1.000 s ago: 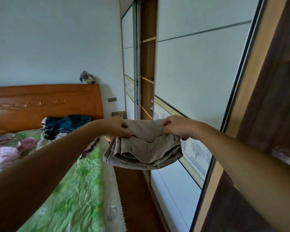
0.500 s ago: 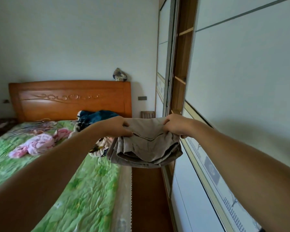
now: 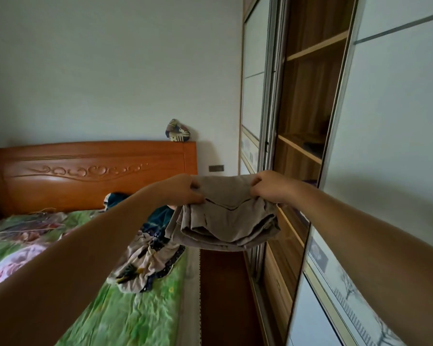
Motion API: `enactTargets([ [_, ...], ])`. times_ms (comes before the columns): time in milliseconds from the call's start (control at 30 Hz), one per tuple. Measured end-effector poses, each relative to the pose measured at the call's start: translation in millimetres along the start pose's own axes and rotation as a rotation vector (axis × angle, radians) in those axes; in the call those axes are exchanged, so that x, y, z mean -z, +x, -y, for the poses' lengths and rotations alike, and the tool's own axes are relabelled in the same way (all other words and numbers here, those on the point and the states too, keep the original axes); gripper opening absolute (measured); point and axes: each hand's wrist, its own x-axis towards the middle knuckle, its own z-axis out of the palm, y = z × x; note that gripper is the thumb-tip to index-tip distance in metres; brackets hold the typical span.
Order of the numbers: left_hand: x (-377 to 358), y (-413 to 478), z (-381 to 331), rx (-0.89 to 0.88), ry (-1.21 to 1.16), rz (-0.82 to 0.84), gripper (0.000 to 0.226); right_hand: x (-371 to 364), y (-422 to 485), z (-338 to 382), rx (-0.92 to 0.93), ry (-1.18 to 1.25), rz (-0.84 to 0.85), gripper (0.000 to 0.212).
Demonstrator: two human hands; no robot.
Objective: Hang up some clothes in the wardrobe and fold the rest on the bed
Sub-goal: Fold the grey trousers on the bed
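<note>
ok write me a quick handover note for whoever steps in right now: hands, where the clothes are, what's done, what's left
Left hand: pinches the top left edge of the folded beige garment.
Right hand: grips its top right edge.
Where: the garment is held in the air between the bed and the open wardrobe, near its shelves.
Done: this piece is folded.
Left: put it down, probably on a shelf. Then deal with the patterned garment, dark teal garment and pink clothes, all lying loose on the bed. No hung clothes are in view.
</note>
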Motion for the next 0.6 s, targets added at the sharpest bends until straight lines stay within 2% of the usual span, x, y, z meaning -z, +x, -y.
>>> enactTargets([
  [200,17.3,80.0,5.4,-0.016,0.016,0.015,0.039,22.2,66.6,-8.0,0.000,0.048,-0.057,0.017],
  [333,19.1,116.7,9.3,-0.044,0.010,0.006,0.022,24.9,107.0,-20.6,-0.002,0.043,-0.094,0.021],
  [467,27.0,162.4,11.0,-0.042,-0.017,0.022,0.042,33.9,153.2,-28.8,-0.050,0.043,-0.136,0.022],
  [600,35.6,237.8,15.1,-0.093,-0.012,0.026,0.043,49.7,210.1,-37.6,-0.099,0.027,-0.219,0.022],
])
